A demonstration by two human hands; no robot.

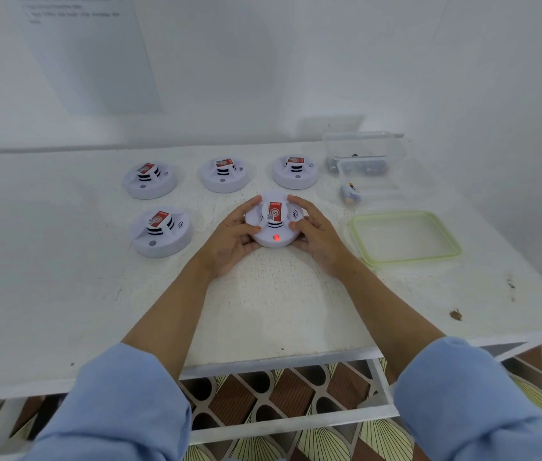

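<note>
Starting at the left, a lone smoke detector (pixel 162 231) sits on the white table (pixel 63 277), a row of three (pixel 224 175) behind it, all with dark indicator dots. Next, the left hand (pixel 229 236) and right hand (pixel 316 236) curl round the rim of the fifth detector (pixel 274 218), resting mid-table, red lamp lit (powered, I judge). Rightward lie clear boxes (pixel 364 149), batteries (pixel 350 194) and a green-rimmed lid (pixel 404 236). Whether the other four are finished, I cannot tell.
</note>
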